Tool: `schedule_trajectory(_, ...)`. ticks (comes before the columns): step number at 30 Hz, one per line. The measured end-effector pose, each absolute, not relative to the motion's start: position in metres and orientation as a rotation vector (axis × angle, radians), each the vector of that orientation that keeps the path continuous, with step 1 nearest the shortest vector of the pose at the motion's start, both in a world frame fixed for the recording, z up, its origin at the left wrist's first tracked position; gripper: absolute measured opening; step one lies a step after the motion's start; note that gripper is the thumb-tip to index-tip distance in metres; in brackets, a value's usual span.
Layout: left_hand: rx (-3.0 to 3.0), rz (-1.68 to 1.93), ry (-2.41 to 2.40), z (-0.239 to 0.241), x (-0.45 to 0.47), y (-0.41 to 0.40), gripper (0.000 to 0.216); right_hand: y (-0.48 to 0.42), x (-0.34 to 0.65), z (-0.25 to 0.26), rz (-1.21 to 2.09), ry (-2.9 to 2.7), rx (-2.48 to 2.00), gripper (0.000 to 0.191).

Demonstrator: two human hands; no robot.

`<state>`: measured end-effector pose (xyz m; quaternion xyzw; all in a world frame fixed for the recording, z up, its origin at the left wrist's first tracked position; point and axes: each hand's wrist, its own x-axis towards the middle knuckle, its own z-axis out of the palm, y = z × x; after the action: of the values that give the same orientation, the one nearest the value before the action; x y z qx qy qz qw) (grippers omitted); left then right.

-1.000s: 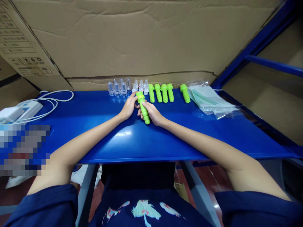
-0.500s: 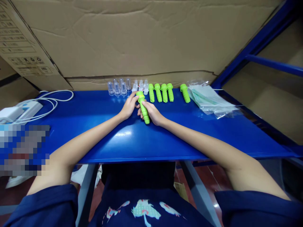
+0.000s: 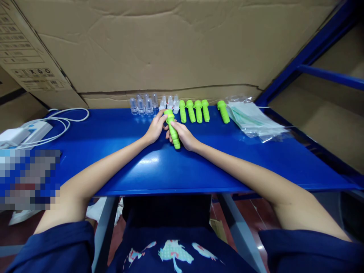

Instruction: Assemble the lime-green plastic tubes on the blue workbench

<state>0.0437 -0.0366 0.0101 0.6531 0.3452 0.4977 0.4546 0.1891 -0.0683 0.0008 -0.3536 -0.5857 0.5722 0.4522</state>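
A bright green ribbed plastic piece lies lengthwise between my two hands on the blue table. My left hand pinches its far end at the cap with curled fingers. My right hand wraps round its near part from the right. Behind them lie several more green pieces in a row, with one green piece apart to the right. Small clear vials and white-tipped caps stand at the back edge.
Clear plastic bags lie at the back right. A white device with coiled cable sits at the far left. Cardboard walls the back; a blue rack frame rises at the right.
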Motion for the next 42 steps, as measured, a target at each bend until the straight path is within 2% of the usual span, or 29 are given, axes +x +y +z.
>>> schedule_trajectory(16,1.63,1.236,0.828,0.0095,0.0431,-0.0361,0.034,-0.0661,0.1892,-0.0021,1.409,-1.456,-0.856,0.048)
schedule_trajectory(42,1.594,1.232,0.886,0.0116,0.0448,-0.0371,0.033,-0.0668,0.189,-0.0011,1.403,-1.458,-0.863,0.043)
